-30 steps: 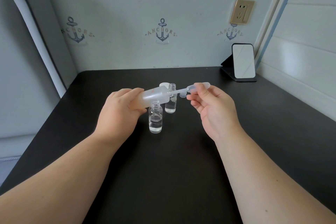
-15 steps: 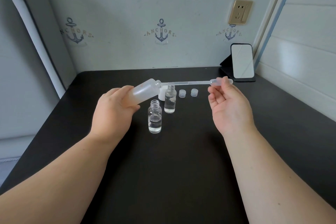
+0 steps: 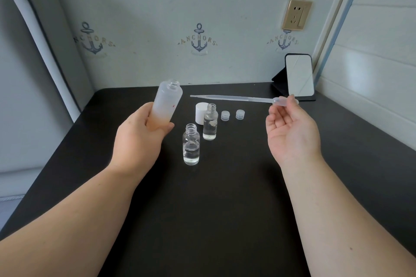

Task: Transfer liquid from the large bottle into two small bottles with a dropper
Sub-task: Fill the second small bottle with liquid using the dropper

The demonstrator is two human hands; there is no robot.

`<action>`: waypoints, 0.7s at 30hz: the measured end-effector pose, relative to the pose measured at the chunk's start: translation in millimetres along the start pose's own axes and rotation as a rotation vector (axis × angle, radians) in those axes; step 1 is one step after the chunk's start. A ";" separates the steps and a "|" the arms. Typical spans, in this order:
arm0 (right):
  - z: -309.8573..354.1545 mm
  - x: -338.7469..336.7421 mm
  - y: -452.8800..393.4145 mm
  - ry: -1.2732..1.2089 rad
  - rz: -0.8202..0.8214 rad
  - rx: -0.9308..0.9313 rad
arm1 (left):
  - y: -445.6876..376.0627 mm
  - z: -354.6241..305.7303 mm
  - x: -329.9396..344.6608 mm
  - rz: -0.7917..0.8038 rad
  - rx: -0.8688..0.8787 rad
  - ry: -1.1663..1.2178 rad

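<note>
The frosted cylindrical plastic large bottle (image 3: 167, 103), uncapped, tilts in the left hand (image 3: 139, 139), fingers wrapped round its base, above the matte black desk (image 3: 225, 220); the right hand (image 3: 291, 135) pinches the soft bulb of a slender translucent dropper (image 3: 238, 98), held level; two clear glass small bottles (image 3: 191, 145), part-filled, stand mid-desk; beyond them sit a white smooth cap (image 3: 200, 112) and two ribbed caps (image 3: 225, 115).

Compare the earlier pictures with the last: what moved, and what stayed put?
The dropper came out of the large bottle, drawn rightward by the right hand. The left hand tipped the bottle up from nearly level. Both small bottles and the caps stayed.
</note>
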State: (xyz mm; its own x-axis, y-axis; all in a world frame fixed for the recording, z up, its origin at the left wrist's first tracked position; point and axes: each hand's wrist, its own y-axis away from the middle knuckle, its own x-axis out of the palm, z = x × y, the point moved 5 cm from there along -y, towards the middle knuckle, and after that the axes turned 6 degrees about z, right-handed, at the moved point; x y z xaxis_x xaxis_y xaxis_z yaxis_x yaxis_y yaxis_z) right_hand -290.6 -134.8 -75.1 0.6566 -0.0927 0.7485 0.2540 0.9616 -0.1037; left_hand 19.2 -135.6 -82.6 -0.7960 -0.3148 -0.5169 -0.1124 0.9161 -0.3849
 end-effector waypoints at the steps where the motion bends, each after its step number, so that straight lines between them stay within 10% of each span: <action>1: 0.1 -0.5 -0.3 -0.001 -0.001 0.001 | 0.4 -0.1 0.1 -0.002 -0.008 0.017; 21: -0.5 -4.0 -2.6 0.054 -0.012 0.016 | 5.3 -1.0 -1.3 -0.015 -0.073 0.271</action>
State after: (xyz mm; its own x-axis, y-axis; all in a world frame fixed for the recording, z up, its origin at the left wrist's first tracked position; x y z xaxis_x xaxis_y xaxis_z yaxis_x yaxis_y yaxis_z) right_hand -293.5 -137.1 -78.1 0.6911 -0.1177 0.7131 0.2507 0.9644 -0.0837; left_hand 19.1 -130.0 -83.2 -0.9228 -0.2597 -0.2845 -0.1601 0.9303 -0.3300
